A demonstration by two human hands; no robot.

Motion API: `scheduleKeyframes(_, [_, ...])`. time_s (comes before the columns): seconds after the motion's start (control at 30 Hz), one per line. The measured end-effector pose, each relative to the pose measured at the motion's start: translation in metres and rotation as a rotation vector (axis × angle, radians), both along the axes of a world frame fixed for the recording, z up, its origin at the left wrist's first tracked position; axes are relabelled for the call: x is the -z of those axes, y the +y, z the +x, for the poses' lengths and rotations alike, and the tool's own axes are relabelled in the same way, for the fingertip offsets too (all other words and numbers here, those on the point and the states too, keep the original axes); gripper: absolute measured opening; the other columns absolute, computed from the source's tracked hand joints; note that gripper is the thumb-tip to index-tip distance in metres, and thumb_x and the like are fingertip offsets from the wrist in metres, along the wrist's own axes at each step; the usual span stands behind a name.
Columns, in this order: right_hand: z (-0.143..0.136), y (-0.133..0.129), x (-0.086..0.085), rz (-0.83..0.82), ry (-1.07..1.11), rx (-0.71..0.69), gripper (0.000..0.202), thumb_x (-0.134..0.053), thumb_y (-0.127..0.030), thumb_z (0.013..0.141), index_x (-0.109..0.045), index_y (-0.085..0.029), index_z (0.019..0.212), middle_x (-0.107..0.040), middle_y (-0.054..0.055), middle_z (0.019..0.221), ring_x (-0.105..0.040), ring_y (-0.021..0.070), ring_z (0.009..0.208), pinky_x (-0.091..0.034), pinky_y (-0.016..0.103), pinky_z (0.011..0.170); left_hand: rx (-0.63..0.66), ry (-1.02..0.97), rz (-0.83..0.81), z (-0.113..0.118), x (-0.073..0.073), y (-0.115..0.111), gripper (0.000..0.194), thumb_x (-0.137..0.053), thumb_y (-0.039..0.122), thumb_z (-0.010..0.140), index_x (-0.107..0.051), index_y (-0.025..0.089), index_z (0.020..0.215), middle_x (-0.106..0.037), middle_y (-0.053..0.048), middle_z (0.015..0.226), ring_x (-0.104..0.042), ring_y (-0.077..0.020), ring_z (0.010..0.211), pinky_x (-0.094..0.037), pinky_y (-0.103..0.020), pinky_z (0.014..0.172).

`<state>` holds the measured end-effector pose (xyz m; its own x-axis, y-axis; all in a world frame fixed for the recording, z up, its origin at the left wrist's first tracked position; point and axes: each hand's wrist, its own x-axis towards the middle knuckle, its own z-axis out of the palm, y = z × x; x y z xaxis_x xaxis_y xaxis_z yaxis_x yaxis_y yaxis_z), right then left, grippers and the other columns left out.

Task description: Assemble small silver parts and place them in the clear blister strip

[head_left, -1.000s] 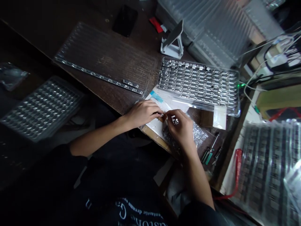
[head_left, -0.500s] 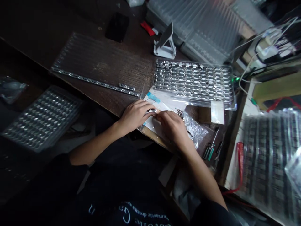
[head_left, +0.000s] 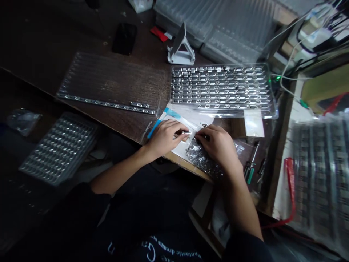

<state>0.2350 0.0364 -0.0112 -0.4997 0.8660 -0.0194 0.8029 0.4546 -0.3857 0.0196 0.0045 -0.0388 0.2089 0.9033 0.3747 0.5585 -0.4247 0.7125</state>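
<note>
Between thumb and fingers, my left hand (head_left: pixel 165 138) grips a small metal-shelled D-sub connector (head_left: pixel 186 132) above a white sheet with blue edging (head_left: pixel 172 113). My right hand (head_left: pixel 219 143) is pinched just to the right of it, over a clear plastic bag of small metal parts (head_left: pixel 201 158). Whatever lies between the right fingertips is too small to make out. Beyond the hands, a clear tray (head_left: pixel 272 113) carries rows of similar connectors. To the left, a ribbed clear tray (head_left: pixel 114 74) holds one row along its near edge and a short piece of a second.
Green-handled screwdrivers (head_left: pixel 250 174) lie right of my right hand. A white phone stand (head_left: pixel 181 56), a dark phone-like slab (head_left: pixel 124 39) and stacked clear trays (head_left: pixel 223 29) stand at the back. Another filled tray (head_left: pixel 58 149) sits lower left. Cables (head_left: pixel 289 62) run at the right.
My right hand has moved right, away from the connector and onto the bag of small parts. My left hand still holds the connector, now turned somewhat. The camera view has shifted slightly.
</note>
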Motion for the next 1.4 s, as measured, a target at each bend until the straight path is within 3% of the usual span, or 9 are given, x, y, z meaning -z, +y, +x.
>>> scheduleKeyframes(0.23, [-0.004,-0.004,-0.005,-0.035,0.163,0.068,0.008,-0.061,-0.019,0.092,-0.069,-0.017,0.092,-0.073,0.008,0.087,-0.067,0.0224,0.078,-0.048,0.033,0.071,-0.005,0.056,-0.046,0.001,0.004,0.002,0.004,-0.072,0.022,0.089,-0.068,0.02,0.091,-0.075,-0.002,0.091,-0.067,-0.0196,0.089,-0.05,-0.035,0.082])
scheduleKeyframes(0.53, [-0.006,-0.004,-0.002,0.044,0.37,0.058,0.014,-0.059,-0.016,0.094,-0.073,-0.018,0.097,-0.075,0.008,0.094,-0.071,0.021,0.086,-0.053,0.032,0.08,-0.008,0.037,-0.046,0.002,0.004,0.003,0.006,-0.074,0.018,0.085,-0.068,0.019,0.086,-0.075,-0.002,0.087,-0.067,-0.0187,0.085,-0.049,-0.033,0.078])
scheduleKeyframes(0.9, [-0.012,-0.005,0.001,0.039,0.357,0.08,0.013,-0.063,-0.02,0.092,-0.075,-0.018,0.093,-0.077,0.008,0.091,-0.072,0.0221,0.084,-0.054,0.033,0.079,-0.022,0.101,-0.006,0.003,0.008,0.002,0.009,-0.075,0.018,0.085,-0.065,0.019,0.085,-0.073,-0.001,0.085,-0.066,-0.0203,0.087,-0.049,-0.034,0.078])
scheduleKeyframes(1.1, [-0.021,-0.004,0.009,0.1,0.281,0.068,0.019,-0.057,-0.012,0.092,-0.075,-0.015,0.096,-0.076,0.011,0.093,-0.071,0.0237,0.084,-0.053,0.034,0.077,-0.028,-0.011,0.103,0.0,0.005,-0.002,0.003,-0.068,0.017,0.091,-0.065,0.018,0.09,-0.074,-0.004,0.089,-0.068,-0.0188,0.088,-0.053,-0.032,0.08])
scheduleKeyframes(1.3, [-0.036,-0.007,0.012,0.018,0.3,-0.133,0.022,-0.052,-0.014,0.096,-0.073,-0.017,0.103,-0.073,0.01,0.097,-0.068,0.0213,0.085,-0.052,0.03,0.076,-0.073,-0.005,0.124,-0.018,-0.006,-0.017,0.015,-0.071,0.021,0.09,-0.064,0.02,0.104,-0.076,-0.005,0.1,-0.07,-0.0194,0.096,-0.054,-0.034,0.088])
scheduleKeyframes(1.4, [-0.04,-0.011,0.009,0.067,0.173,-0.236,0.022,-0.051,-0.014,0.098,-0.072,-0.016,0.105,-0.071,0.012,0.1,-0.065,0.0235,0.088,-0.051,0.032,0.076,-0.123,0.049,0.104,-0.032,-0.01,-0.022,0.027,-0.073,0.023,0.088,-0.064,0.021,0.113,-0.076,-0.004,0.101,-0.07,-0.0197,0.097,-0.054,-0.034,0.091])
